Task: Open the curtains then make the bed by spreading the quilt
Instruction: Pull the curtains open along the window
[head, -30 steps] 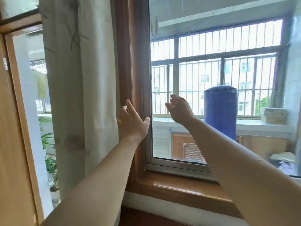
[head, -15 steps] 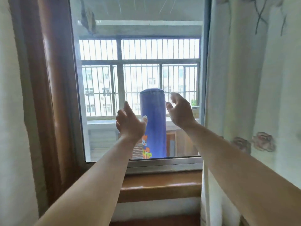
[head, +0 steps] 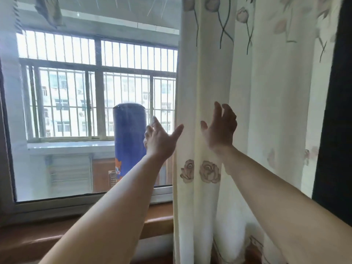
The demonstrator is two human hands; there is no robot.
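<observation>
A cream curtain [head: 266,115] printed with roses and long stems hangs over the right half of the window, its left edge near the middle of the view. My left hand [head: 160,139] is raised with fingers spread, its thumb reaching to the curtain's left edge. Just to its right, my right hand [head: 220,130] is held up in front of the curtain folds, fingers loosely bent and holding nothing. The bed and quilt are out of view.
The uncovered window pane [head: 80,103] shows a barred balcony with a tall blue cylinder [head: 129,138] standing outside. A brown wooden sill [head: 158,216] runs below the glass. A dark strip [head: 335,111] borders the curtain on the right.
The view has swung right from the left curtain to the right one. Both raised hands have travelled right with it, from the window frame to the right curtain's edge.
</observation>
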